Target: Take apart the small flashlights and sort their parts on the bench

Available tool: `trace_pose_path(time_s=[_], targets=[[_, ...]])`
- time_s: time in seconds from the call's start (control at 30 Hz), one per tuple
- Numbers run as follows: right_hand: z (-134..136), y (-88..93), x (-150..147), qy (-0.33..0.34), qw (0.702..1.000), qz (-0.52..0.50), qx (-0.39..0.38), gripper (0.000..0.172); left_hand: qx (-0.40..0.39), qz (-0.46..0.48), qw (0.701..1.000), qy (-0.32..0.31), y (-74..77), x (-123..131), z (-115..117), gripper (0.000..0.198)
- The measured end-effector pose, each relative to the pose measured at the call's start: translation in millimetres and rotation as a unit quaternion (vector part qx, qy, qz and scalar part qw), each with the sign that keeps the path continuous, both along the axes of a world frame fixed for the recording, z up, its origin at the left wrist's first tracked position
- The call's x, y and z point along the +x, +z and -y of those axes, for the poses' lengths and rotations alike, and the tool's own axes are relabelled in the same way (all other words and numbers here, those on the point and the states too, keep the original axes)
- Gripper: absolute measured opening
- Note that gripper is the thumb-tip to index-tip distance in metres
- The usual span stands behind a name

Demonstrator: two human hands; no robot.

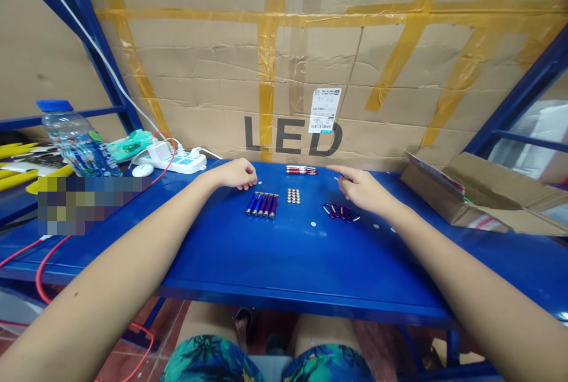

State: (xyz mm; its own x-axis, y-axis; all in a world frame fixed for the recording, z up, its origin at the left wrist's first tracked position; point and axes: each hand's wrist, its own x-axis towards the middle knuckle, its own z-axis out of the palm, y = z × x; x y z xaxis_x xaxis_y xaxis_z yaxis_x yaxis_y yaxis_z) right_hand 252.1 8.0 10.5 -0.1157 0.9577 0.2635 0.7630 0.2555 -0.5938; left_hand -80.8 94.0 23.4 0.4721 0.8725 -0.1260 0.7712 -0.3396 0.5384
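My left hand (239, 174) rests on the blue table with its fingers curled in, and nothing shows in them. Just in front of it several small blue and purple metal flashlights (262, 205) lie side by side in a row. My right hand (355, 185) has its index finger stretched out to the left and the other fingers loosely bent, holding nothing I can see. Below it lie several purple and dark red carabiner clips (341, 212). Between the hands, button cells (293, 196) form a neat grid. Behind them are red flashlights (300, 170) with clips at one end.
A large taped cardboard box (213, 74) stands upright behind the blue table (284, 264). At left are a water bottle (80, 139), a white power strip (177, 160) and red cables. An open carton (470, 193) sits at right. Small pale discs (313, 224) dot the tabletop.
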Motion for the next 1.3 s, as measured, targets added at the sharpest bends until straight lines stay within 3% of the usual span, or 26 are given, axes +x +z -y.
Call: trace_pose_path(time_s=[0.1, 0.23, 0.37, 0.7, 0.83, 1.03, 1.3], targets=[[-6, -0.6, 8, -0.031, 0.998, 0.049, 0.008, 0.04, 0.022, -0.011, 1.0, 0.018, -3.6, 1, -2, 0.016], [-14, -3.6, 19, -0.028, 0.998, -0.026, -0.043, 0.048, 0.035, -0.022, 0.999, 0.026, -3.6, 2, 0, 0.014], [-16, -6.0, 21, -0.02, 0.997, -0.041, -0.068, 0.04, 0.04, -0.03, 0.998, 0.024, -3.6, 3, 1, 0.014], [-12, 2.6, 25, -0.061, 0.994, -0.057, -0.076, 0.033, 0.055, -0.04, 0.998, 0.01, -8.7, 1, -7, 0.013], [-11, 2.8, 25, -0.067, 0.992, -0.063, -0.091, 0.021, 0.056, -0.041, 0.997, 0.015, -7.5, 2, -4, 0.014], [-3, 7.8, 26, -0.103, 0.978, -0.073, -0.164, 0.01, 0.046, -0.032, 0.998, 0.016, -5.9, 2, -2, 0.013], [9, 15.5, 54, -0.101, 0.982, -0.032, -0.156, 0.013, 0.052, -0.021, 0.998, 0.015, -7.5, 1, 0, 0.014]])
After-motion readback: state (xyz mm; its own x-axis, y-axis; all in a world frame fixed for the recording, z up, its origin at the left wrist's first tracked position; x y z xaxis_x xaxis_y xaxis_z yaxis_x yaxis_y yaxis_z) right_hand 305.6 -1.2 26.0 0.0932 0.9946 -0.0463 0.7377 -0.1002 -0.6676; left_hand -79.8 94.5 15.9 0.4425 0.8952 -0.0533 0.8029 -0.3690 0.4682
